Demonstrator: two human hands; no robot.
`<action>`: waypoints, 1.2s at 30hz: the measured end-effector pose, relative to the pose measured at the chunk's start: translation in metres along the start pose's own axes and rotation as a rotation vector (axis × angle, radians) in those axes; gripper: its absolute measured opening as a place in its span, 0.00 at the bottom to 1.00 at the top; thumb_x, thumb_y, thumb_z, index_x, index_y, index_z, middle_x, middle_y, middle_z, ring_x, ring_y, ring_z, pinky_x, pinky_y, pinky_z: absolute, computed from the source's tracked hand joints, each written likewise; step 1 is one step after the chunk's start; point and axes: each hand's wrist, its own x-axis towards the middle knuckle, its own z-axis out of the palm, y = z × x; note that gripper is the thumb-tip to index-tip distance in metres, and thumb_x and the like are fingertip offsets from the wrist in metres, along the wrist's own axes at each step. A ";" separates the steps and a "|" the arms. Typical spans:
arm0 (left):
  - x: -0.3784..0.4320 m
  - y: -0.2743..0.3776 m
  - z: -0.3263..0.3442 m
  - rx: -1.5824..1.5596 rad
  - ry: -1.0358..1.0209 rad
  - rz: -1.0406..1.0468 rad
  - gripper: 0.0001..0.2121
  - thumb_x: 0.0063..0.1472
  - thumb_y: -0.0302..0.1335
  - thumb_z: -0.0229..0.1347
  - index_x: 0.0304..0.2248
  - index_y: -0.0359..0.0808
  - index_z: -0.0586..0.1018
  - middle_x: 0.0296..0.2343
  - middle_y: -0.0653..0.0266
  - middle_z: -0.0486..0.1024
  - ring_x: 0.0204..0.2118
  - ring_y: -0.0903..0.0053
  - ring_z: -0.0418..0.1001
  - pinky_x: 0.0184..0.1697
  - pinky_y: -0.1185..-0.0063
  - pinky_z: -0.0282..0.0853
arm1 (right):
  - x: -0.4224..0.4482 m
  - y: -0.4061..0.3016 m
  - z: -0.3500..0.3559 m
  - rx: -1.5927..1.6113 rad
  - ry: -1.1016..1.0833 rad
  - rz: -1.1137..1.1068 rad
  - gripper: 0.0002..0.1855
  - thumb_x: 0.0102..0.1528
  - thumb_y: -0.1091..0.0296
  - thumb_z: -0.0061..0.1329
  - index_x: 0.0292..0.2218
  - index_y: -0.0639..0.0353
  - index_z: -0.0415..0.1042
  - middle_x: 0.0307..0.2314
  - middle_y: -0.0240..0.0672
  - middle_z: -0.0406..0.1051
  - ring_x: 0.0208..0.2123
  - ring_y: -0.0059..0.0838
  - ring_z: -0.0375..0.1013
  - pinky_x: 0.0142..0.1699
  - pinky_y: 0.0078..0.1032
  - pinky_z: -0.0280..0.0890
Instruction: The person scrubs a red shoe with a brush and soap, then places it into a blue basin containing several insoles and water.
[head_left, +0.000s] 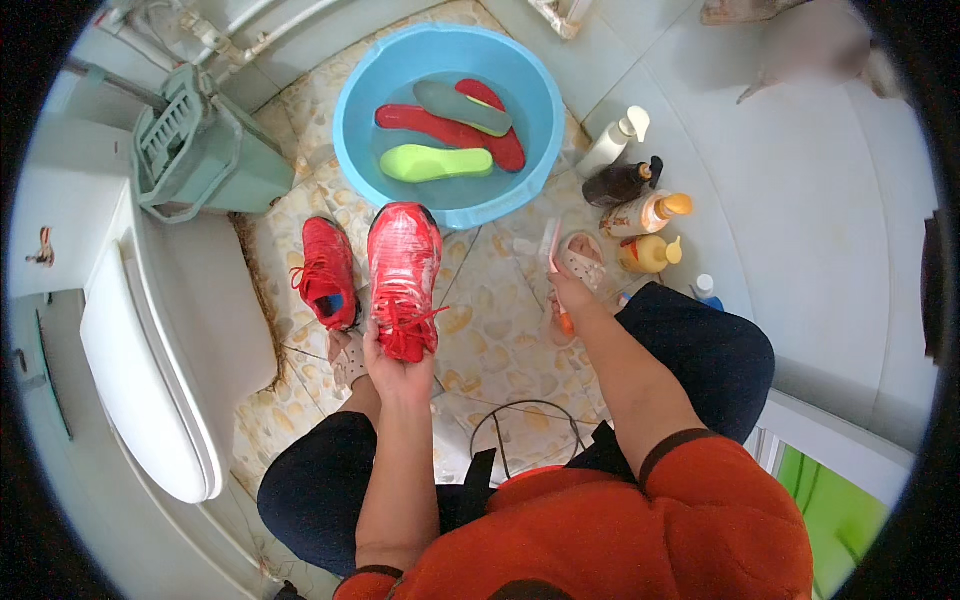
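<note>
My left hand (400, 377) holds a red lace-up sneaker (406, 270) from below at its heel, toe pointing away from me. White suds streak its upper. The other red sneaker (328, 266) rests on the tiled floor just to the left. In my right hand (574, 292) is a scrubbing brush (551, 238) with pale bristles and an orange handle end, held apart from the shoe. Beyond both hands stands a blue plastic basin (354, 169) of water. Red, grey-green and lime-green insoles (435, 163) lie in it, some overlapping.
Several pump bottles (636, 216) line the right wall. A white toilet (150, 375) and a green mop bucket (225, 161) occupy the left side. Pipes (240, 56) run along the far wall. Between my feet is a round wire frame (525, 405).
</note>
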 end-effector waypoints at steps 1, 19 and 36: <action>-0.002 0.002 0.000 -0.007 -0.066 -0.005 0.17 0.56 0.35 0.41 0.42 0.35 0.64 0.41 0.60 0.66 0.42 0.67 0.65 0.43 0.68 0.62 | -0.015 -0.015 -0.003 0.182 -0.045 0.090 0.27 0.52 0.60 0.35 0.54 0.39 0.48 0.30 0.42 0.66 0.18 0.27 0.61 0.28 0.23 0.62; -0.061 0.002 0.021 0.246 -0.032 0.081 0.19 0.59 0.41 0.38 0.46 0.38 0.62 0.43 0.63 0.65 0.45 0.69 0.64 0.47 0.70 0.60 | -0.214 -0.062 0.060 -1.008 -0.402 -1.018 0.25 0.55 0.56 0.27 0.54 0.41 0.40 0.29 0.54 0.67 0.31 0.50 0.68 0.36 0.40 0.61; -0.070 0.004 0.019 -0.061 -0.391 -0.066 0.14 0.58 0.36 0.42 0.38 0.36 0.68 0.35 0.62 0.71 0.38 0.72 0.69 0.43 0.74 0.64 | -0.233 -0.054 0.045 -0.620 -0.203 -0.978 0.23 0.56 0.61 0.29 0.53 0.48 0.46 0.33 0.58 0.64 0.34 0.51 0.66 0.38 0.35 0.61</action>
